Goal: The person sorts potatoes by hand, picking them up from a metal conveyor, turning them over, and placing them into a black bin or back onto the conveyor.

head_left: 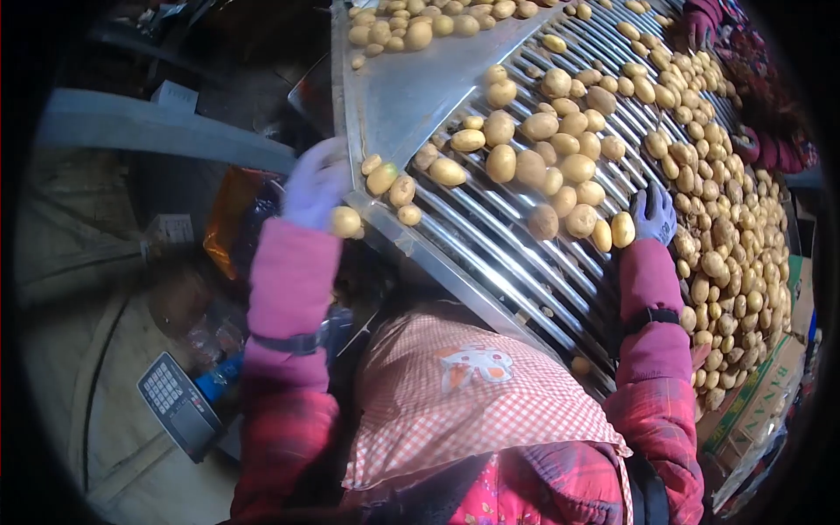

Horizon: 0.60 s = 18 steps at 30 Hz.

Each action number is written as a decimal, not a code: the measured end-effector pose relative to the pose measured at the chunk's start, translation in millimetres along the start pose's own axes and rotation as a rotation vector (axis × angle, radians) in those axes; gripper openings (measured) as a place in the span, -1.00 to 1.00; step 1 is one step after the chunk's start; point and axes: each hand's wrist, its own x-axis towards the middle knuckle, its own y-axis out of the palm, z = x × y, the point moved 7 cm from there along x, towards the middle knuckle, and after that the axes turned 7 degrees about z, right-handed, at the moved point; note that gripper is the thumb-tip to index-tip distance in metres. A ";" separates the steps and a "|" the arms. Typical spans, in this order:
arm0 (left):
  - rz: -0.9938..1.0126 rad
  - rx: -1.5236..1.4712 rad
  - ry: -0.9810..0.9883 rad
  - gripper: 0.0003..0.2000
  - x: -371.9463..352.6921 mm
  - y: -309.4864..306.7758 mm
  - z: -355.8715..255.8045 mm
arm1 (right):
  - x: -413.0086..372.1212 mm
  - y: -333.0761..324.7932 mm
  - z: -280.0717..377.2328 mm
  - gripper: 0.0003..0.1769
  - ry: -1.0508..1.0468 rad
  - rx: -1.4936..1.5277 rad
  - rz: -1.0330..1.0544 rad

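My left hand point(315, 185), in a lilac glove and smeared by motion, is off the left edge of the metal frame point(437, 258). A single potato point(346, 222) shows right beside its wrist, outside that edge; the fingers are too blurred to read. My right hand point(654, 215), gloved in lilac and grey, lies over the roller conveyor point(512, 271) with its fingers stretched out. Close to its left is a yellow potato point(623, 229). A loose group of potatoes point(540, 127) covers the middle rollers, and a greenish potato point(382, 178) rests near the left corner.
A dense mass of potatoes point(726, 236) fills the right side. Another person's gloved hand point(697, 28) is at the top right, with a second sleeve point(779, 153) below. A metal plate point(411, 105) borders the rollers. A keypad scale point(179, 407) stands lower left; a cardboard box point(761, 394), lower right.
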 end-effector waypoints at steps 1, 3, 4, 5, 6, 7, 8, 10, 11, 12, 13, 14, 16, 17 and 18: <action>-0.041 0.177 -0.096 -0.53 20.8 34.7 0.0 | -1.2 -1.8 2.1 -0.53 0.012 -0.004 0.002; 0.150 0.111 -0.152 -0.49 34.4 132.6 -48.3 | -2.5 -6.1 5.7 -0.53 0.020 0.003 0.006; 0.231 0.555 0.347 -0.44 49.4 162.3 -54.8 | -2.2 -6.3 5.9 -0.53 0.029 -0.004 0.015; 0.370 0.688 0.393 -0.40 63.2 188.1 -38.8 | -2.1 -5.5 4.7 -0.53 0.024 -0.003 0.012; 0.456 0.895 0.319 -0.30 67.8 211.4 -28.4 | -2.9 -7.4 6.1 -0.53 0.031 0.013 0.016; 0.505 1.026 0.243 -0.28 70.1 225.7 -19.9 | -2.8 -7.4 6.3 -0.53 0.023 0.014 0.007; 0.553 1.156 0.164 -0.26 70.1 236.7 -14.8 | -3.3 -7.2 6.5 -0.53 0.016 0.014 0.000; 0.564 1.218 0.097 -0.25 70.8 250.2 -15.3 | -4.1 -11.7 10.5 -0.55 0.038 0.033 0.005; 0.547 1.274 0.025 -0.24 73.5 252.4 -13.1 | -4.5 -13.1 12.5 -0.56 0.041 0.026 0.013; 0.552 1.277 0.030 -0.24 76.1 257.3 -8.9 | -3.7 -13.6 12.9 -0.56 0.040 0.020 0.019; 0.557 1.273 0.012 -0.21 78.9 259.1 0.0 | -4.6 -13.3 11.2 -0.56 0.043 0.021 0.017; 0.554 1.269 -0.009 -0.18 81.9 258.4 3.9 | -5.8 -12.3 10.3 -0.56 0.047 0.013 0.014; 0.562 1.322 -0.016 -0.21 89.0 252.0 3.4 | -4.0 -8.1 8.4 -0.55 0.022 0.064 -0.010; 0.548 1.163 0.034 -0.25 91.2 248.1 3.0 | -2.9 -9.8 10.5 -0.55 0.024 0.068 -0.006; 0.537 1.001 0.084 -0.30 92.8 244.8 3.3 | -2.4 -11.1 10.6 -0.55 0.027 0.068 0.001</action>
